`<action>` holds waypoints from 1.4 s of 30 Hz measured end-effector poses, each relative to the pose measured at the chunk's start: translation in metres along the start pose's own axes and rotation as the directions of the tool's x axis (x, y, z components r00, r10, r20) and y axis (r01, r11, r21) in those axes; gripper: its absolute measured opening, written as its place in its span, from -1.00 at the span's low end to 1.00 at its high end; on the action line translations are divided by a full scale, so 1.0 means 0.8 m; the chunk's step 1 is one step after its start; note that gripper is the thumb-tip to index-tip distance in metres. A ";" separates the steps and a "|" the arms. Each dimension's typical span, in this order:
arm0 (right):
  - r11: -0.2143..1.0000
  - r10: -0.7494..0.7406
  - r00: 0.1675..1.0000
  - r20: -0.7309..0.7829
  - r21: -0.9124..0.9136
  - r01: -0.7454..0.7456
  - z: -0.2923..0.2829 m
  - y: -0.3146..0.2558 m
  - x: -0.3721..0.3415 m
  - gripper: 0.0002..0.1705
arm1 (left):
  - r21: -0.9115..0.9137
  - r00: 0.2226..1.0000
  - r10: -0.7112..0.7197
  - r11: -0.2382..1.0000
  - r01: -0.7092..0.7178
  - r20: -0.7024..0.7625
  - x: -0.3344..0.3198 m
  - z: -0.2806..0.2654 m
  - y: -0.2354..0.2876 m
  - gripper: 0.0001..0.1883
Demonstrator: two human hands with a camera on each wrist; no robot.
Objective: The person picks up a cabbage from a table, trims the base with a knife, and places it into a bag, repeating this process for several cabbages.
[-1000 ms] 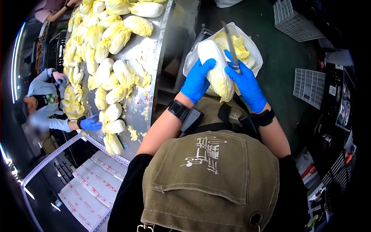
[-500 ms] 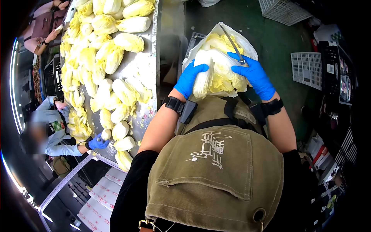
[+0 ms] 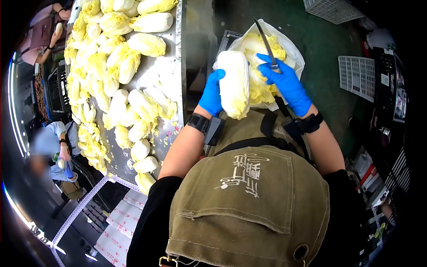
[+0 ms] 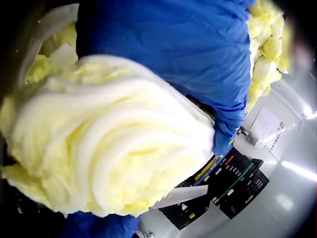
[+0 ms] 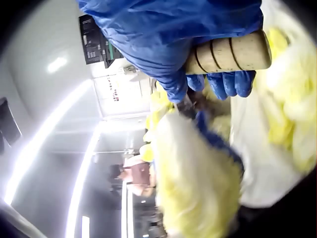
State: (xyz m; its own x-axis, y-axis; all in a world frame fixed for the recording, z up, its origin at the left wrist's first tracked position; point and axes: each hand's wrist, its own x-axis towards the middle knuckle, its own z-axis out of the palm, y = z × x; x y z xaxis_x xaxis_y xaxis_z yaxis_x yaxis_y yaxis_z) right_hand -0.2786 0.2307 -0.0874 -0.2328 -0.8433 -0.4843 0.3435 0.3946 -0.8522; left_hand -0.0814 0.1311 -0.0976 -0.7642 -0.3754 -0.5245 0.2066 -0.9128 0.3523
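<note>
Left hand (image 3: 211, 94): fingers grasping one cabbage (image 3: 234, 84)
Right hand (image 3: 288, 86): fingers curled round one knife (image 5: 230, 54)
White bag (image 3: 297, 57): one, below right fingers
Counter (image 3: 171, 64): one, left of fingers

Strip lights (image 5: 83, 181) glare white in the right wrist view — cabbage (image 5: 193, 178) blurred there; the head view bends toward black corners, its counter (image 3: 155, 73) shining.

Your bare left forearm (image 3: 183, 143) and right forearm (image 3: 324, 142) reach forward, angled inward; your blue-gloved left hand (image 3: 211, 94) grips, and your blue-gloved right hand (image 3: 289, 87), apart from it, grips too.
</note>
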 end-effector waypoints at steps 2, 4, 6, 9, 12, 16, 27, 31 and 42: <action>0.993 0.014 0.997 0.072 0.115 -0.022 0.032 -0.008 -0.011 -0.44 | -0.066 0.996 -0.008 0.998 0.014 0.092 0.001 0.009 -0.003 -0.30; 0.989 -0.145 0.989 0.009 -0.013 0.145 0.036 0.005 -0.006 -0.37 | -0.148 1.000 0.011 0.989 -0.010 0.006 0.010 0.008 -0.014 -0.34; 0.989 -0.146 0.989 0.007 -0.004 0.146 0.031 0.005 -0.002 -0.36 | -0.025 0.997 0.064 0.998 -0.065 -0.033 0.012 0.015 -0.021 -0.35; 0.990 -0.120 0.993 -0.017 0.073 0.121 0.027 -0.002 -0.013 -0.40 | 0.195 0.994 0.111 0.975 -0.106 -0.014 0.007 0.024 -0.022 -0.38; 0.988 -0.132 0.991 -0.020 0.074 0.133 0.013 0.002 -0.008 -0.45 | 0.337 0.991 0.132 0.934 -0.119 -0.015 0.003 0.027 -0.017 -0.39; 0.982 -0.158 0.986 0.052 -0.098 0.162 -0.028 0.002 0.001 -0.48 | 0.493 0.992 0.105 0.868 -0.055 -0.074 0.004 0.009 -0.003 -0.43; 0.998 -0.069 0.995 0.069 -0.009 0.070 0.032 -0.006 -0.017 -0.33 | 0.160 0.935 0.346 0.930 -0.330 -0.083 0.008 0.010 -0.025 -0.43; 0.988 -0.129 0.989 0.079 0.089 0.122 0.041 -0.002 -0.017 -0.30 | 0.377 0.931 0.363 0.866 -0.328 -0.025 -0.003 0.029 -0.022 -0.36; 0.988 -0.067 0.989 0.132 -0.133 0.085 0.027 -0.007 -0.020 -0.33 | 0.341 0.974 0.214 0.923 -0.178 -0.070 -0.003 0.019 -0.026 -0.35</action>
State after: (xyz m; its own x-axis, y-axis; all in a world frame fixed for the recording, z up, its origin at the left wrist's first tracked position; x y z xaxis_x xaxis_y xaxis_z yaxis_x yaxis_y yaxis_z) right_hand -0.2573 0.2339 -0.0710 -0.1336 -0.9085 -0.3959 0.1989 0.3667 -0.9088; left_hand -0.0932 0.1533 -0.0914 -0.6576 -0.5721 -0.4901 0.1186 -0.7211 0.6826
